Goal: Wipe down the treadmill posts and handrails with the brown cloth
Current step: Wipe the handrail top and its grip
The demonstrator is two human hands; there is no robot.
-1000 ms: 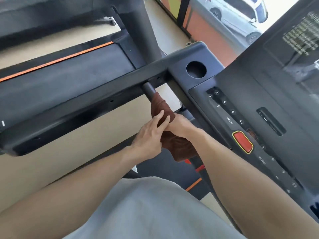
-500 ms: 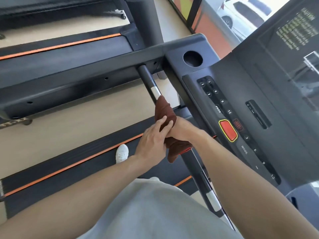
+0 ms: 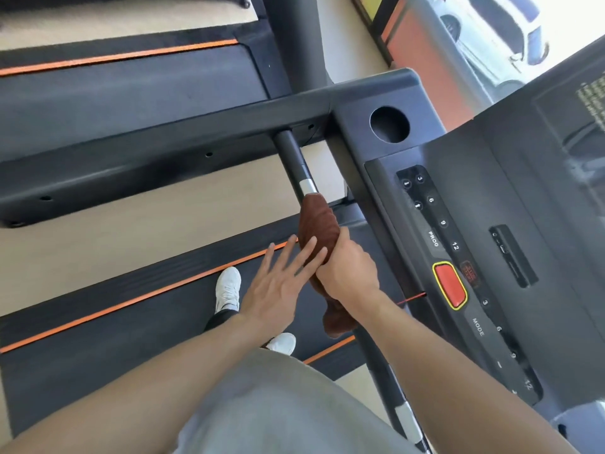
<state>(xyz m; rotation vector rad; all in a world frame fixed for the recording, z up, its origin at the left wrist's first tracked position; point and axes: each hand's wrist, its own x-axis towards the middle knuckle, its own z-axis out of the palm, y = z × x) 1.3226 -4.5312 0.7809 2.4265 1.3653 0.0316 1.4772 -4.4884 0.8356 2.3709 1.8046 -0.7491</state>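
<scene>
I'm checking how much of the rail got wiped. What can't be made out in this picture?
- Head view: the handrail under the brown cloth is covered by the cloth and the right hand.
- Its near end is cut off by the bottom edge.
- The left hand's fingertips reach the cloth; pressure is unclear.
- The screen text is too small and blurred.

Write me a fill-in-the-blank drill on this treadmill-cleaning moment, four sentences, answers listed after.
1. The brown cloth is wrapped around the black ____ that runs under the console.
2. The right hand ____ the cloth, fingers curled round it.
3. The left hand has its fingers ____, their tips touching the cloth.
4. The large button on the console is red with a ____ border.

Missing words: handrail; grips; straight; yellow
</scene>
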